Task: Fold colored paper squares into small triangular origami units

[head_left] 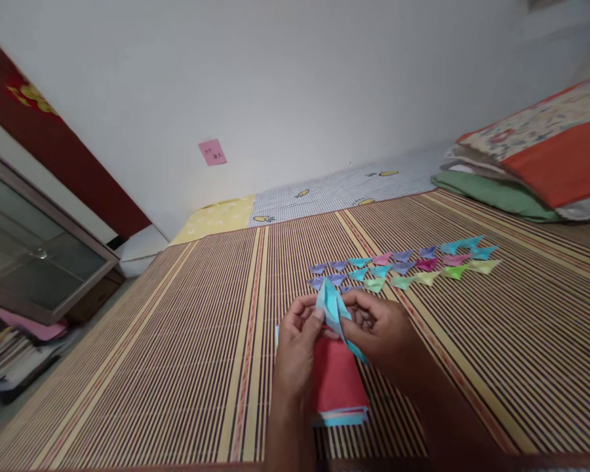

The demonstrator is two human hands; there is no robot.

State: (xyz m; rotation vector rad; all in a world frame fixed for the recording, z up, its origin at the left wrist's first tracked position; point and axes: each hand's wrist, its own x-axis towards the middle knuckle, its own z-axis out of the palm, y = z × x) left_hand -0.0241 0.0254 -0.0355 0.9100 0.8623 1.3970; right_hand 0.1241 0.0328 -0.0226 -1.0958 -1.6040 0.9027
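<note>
Since left hand (296,337) and right hand (386,328) both pinch it, folded blue paper (330,307) sits right between the grips, neither hand clearly nearer, long axis slanting from a tip just beyond the left fingers to an end below the right thumb, red-topped stack (339,380) underneath.

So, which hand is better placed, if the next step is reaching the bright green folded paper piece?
Probably the right hand: it is nearer the bright green piece, while the left hand is farther off. Both hold the folded light-blue paper, though.
</note>
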